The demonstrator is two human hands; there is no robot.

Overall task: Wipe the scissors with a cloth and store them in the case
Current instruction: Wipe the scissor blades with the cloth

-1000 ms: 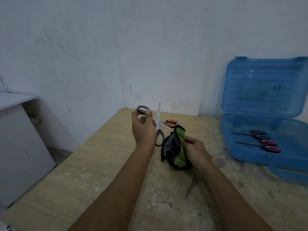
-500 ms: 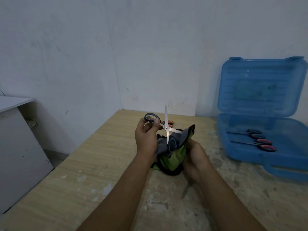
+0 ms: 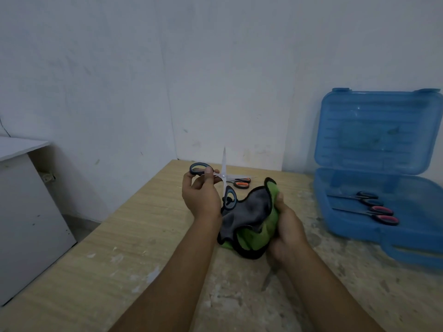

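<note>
Fingers of the left hand pinch the blue-handled scissors above the wooden counter, while the right hand grips a green-and-grey cloth just beside them and an orange-handled pair lies behind. The held scissors are spread wide, one blade pointing up. Two more pairs lie in the open blue case at right.

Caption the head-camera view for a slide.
Left hand holds opened blue-handled scissors; right hand grips green cloth near open blue case.
</note>
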